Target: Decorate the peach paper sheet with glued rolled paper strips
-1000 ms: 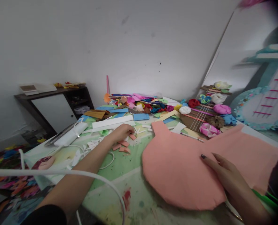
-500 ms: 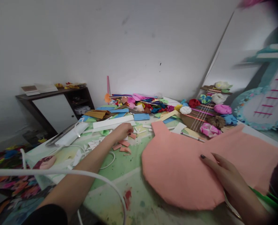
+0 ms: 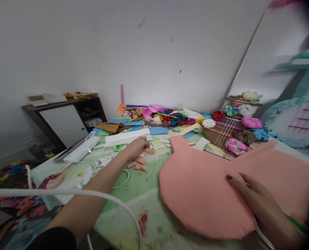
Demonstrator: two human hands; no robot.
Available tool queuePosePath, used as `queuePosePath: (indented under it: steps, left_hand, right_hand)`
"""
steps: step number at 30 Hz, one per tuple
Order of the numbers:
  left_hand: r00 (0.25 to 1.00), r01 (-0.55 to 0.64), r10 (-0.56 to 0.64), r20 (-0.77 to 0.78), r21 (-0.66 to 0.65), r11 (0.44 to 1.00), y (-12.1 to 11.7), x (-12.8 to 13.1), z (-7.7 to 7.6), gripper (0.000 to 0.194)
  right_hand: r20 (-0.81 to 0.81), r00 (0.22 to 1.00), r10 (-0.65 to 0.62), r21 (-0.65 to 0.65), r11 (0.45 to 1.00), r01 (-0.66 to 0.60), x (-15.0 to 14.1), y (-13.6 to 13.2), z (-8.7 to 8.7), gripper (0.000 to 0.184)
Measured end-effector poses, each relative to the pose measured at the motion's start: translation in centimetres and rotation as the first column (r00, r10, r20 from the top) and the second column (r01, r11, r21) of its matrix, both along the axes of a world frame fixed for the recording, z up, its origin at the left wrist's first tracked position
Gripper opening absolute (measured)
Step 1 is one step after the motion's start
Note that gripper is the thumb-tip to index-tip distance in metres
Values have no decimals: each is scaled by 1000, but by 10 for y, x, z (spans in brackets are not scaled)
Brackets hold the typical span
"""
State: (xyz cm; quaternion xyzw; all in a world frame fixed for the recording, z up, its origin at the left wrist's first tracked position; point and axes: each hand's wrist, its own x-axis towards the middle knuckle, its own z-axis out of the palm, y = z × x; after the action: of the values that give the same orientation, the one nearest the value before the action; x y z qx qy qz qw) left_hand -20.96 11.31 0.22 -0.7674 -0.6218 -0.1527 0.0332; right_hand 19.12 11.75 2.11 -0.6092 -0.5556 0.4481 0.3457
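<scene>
My left hand [image 3: 136, 147] reaches across the table to a cluster of small salmon paper scraps [image 3: 139, 163]; its fingers are curled over one scrap [image 3: 149, 151] at the fingertips. My right hand [image 3: 250, 196] lies flat with fingers stretched out on a large salmon-pink cut-out sheet [image 3: 209, 187] that covers the right half of the table.
A heap of coloured paper pieces [image 3: 154, 118] and paper flowers on a brown cardboard guitar [image 3: 230, 132] fill the far side. White strips [image 3: 125, 136], a white cable [image 3: 66, 194] and a dark side shelf [image 3: 63, 104] stand at left. A teal guitar board [image 3: 297, 121] leans at right.
The view has shifted slightly. My left hand's fingers have closed in on a pink scrap; my right hand stays flat on the sheet.
</scene>
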Motion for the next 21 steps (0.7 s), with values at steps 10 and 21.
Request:
queuePosePath:
  steps: [10,21]
  left_hand:
    - [997,-68,68,18,-14,998,-2,1,6,29]
    - [998,-52,57,36,-113,992,-1,-2,10,15]
  right_hand:
    - [45,999,10,17,1000,-11,1,1,-1,42]
    - [3,1000,15,40,999,-15,3,1,-4,40]
